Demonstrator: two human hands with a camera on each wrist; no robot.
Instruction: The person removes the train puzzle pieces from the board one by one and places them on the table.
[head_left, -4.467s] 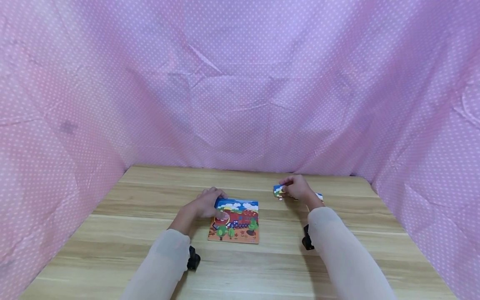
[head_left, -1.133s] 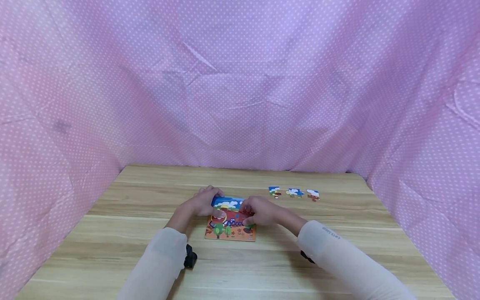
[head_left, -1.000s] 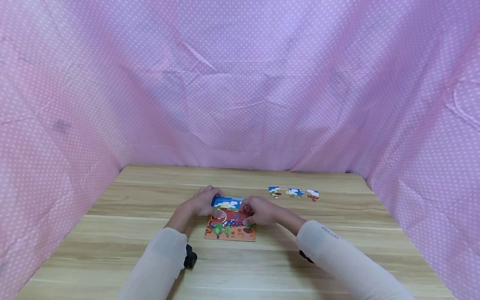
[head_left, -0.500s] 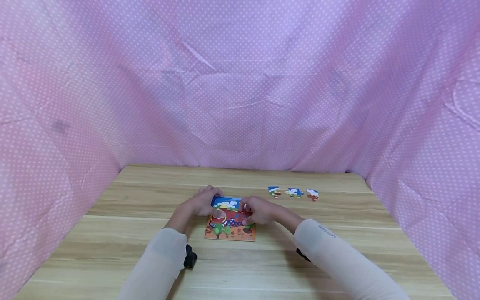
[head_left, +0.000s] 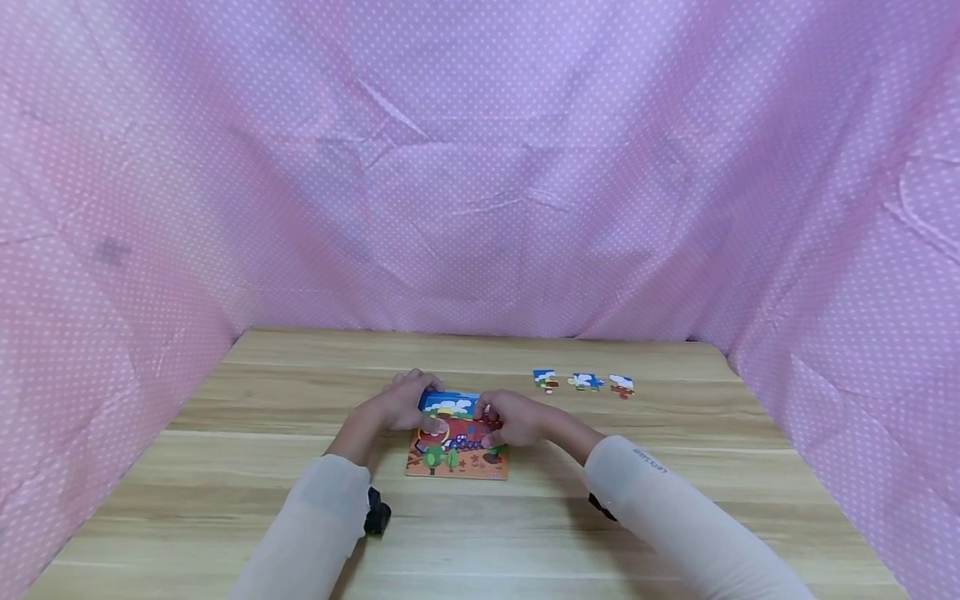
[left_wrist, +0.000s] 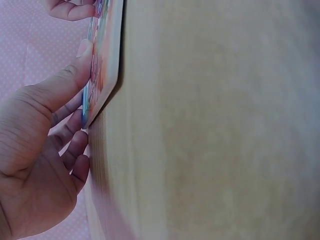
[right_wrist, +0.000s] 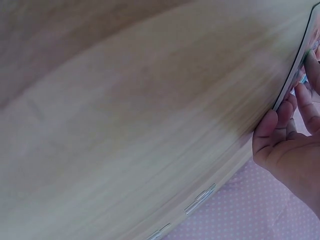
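Observation:
A square jigsaw puzzle [head_left: 465, 463], printed with a red barn, a small train, trees and clouds, lies flat on the wooden table. At its left side my left hand [head_left: 402, 405] grips it. In the left wrist view the thumb [left_wrist: 75, 70] lies on top of the puzzle [left_wrist: 111, 60], with the other fingers curled at its edge. My right hand [head_left: 519, 418] bends over the upper right of the puzzle. Its thumb and index finger touch the printed face there, and other fingers [right_wrist: 265, 127] curl by the edge. Any piece between them is hidden.
Three loose puzzle pieces stand apart in a row at the back right: one blue and green [head_left: 545, 381], one with clouds [head_left: 586, 382], one white and red [head_left: 622, 386]. A pink dotted curtain [head_left: 480, 208] rises behind the wooden table [head_left: 480, 542].
Over the earlier seconds my right hand moved left from the loose pieces, leaving three in a row, to the puzzle. In the last second both hands barely moved; the view shifted slightly.

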